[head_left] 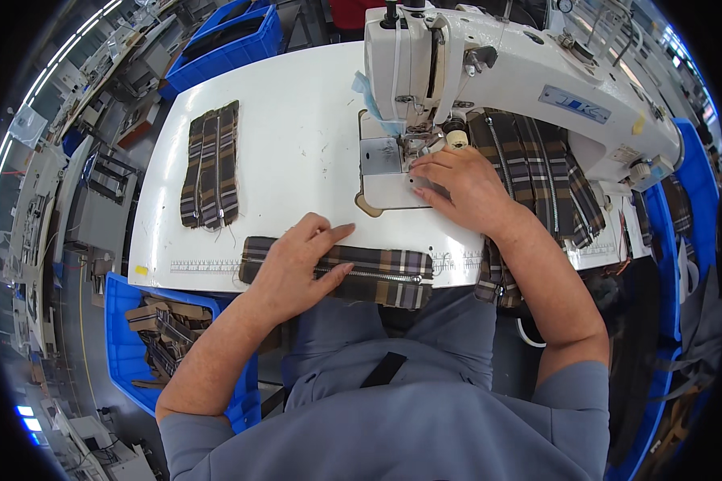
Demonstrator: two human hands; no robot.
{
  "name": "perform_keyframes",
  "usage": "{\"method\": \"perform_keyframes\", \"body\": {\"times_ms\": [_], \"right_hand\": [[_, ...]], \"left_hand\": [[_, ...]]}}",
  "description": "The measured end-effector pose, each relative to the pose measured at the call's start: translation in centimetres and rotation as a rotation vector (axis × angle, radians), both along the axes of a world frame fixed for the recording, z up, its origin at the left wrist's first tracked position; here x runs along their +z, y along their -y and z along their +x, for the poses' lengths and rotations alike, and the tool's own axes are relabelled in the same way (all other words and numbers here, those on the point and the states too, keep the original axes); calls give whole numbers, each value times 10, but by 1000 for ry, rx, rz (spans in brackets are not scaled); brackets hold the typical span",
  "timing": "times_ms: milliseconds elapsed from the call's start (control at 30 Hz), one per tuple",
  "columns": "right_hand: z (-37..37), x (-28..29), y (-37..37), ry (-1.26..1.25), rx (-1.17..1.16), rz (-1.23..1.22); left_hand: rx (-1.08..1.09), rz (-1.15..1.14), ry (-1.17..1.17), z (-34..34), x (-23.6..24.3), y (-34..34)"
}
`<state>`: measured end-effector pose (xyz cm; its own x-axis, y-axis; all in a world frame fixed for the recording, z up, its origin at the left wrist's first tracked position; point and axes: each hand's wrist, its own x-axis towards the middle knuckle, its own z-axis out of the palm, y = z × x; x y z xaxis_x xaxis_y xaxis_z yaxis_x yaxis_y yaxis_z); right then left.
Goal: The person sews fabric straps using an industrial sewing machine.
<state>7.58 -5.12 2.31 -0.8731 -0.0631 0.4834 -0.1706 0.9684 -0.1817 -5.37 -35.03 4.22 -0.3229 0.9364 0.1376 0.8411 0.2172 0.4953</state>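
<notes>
My left hand (pixel 305 264) rests over a plaid zippered strip (pixel 385 271) along the table's front edge, fingers and thumb spread. My right hand (pixel 465 188) is at the needle area of the white sewing machine (pixel 561 88), fingertips slightly curled and apart by the metal needle plate (pixel 379 156); nothing visible is held in them. More plaid zippered pieces (pixel 525 148) lie overlapping right of the needle, partly hidden by the machine and my right arm. Another plaid zippered piece (pixel 208 164) lies upright in the picture on the table's left.
The white table (pixel 289 136) has rulers along its front edge. A blue bin (pixel 119 353) of strap-like pieces sits below left, another (pixel 212 64) behind the table, more blue bins (pixel 664 321) at right. Workbenches with equipment (pixel 88 88) stand to the left.
</notes>
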Motion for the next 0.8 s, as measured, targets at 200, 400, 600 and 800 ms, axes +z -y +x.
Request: {"method": "perform_keyframes", "body": {"times_ms": [200, 400, 600, 800], "right_hand": [[0, 3, 4, -7, 31, -37], [2, 5, 2, 54, 112, -54], [1, 5, 3, 50, 94, -46], [1, 0, 0, 35, 74, 3]], "left_hand": [[-486, 227, 85, -5, -30, -54], [-338, 273, -476, -20, 1, -84], [46, 92, -210, -28, -18, -69], [-163, -84, -251, -14, 2, -83]]}}
